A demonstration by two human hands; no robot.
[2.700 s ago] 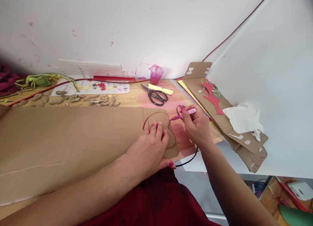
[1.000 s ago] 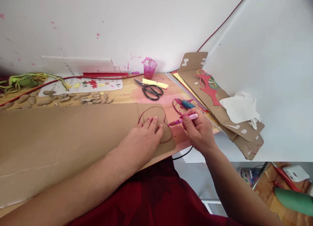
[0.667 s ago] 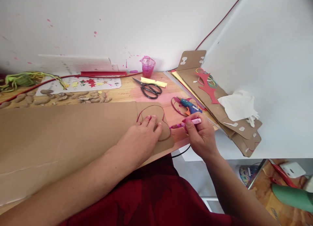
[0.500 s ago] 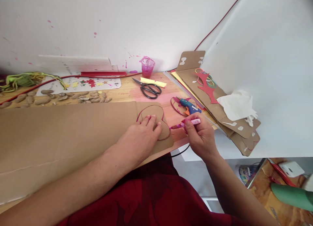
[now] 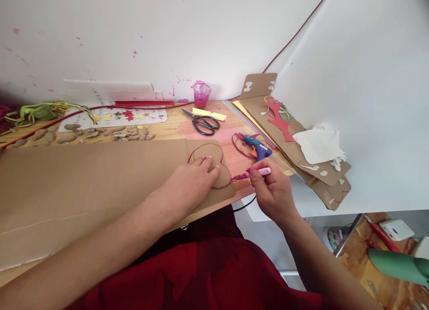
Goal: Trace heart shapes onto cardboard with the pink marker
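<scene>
My left hand [image 5: 198, 180] lies flat, fingers spread, pressing on a long sheet of brown cardboard [image 5: 100, 180]. Beneath and around its fingers, near the sheet's right end, is a dark red heart outline [image 5: 221, 156]; my hand covers part of it. Pinched in my right hand [image 5: 272, 189] is a pink and white marker [image 5: 246, 174], stained with colour. Its tip points left and meets the heart's lower right edge. Just beyond my right hand, a blue glue gun [image 5: 259, 147] rests partly over a cardboard heart [image 5: 238, 144] with pink marks.
Black-handled scissors [image 5: 204, 123], a yellow paper strip [image 5: 209, 114] and a pink-stained cup [image 5: 201, 95] stand towards the wall. Peanuts [image 5: 67, 138] and green yarn [image 5: 43, 113] lie left. Folded cardboard [image 5: 295, 156] bearing red paper [image 5: 278, 120] and white tissue [image 5: 318, 144] sits right.
The view has shifted slightly. The marker tip has moved a little along the heart's edge, down and left. My left hand stays on the cardboard.
</scene>
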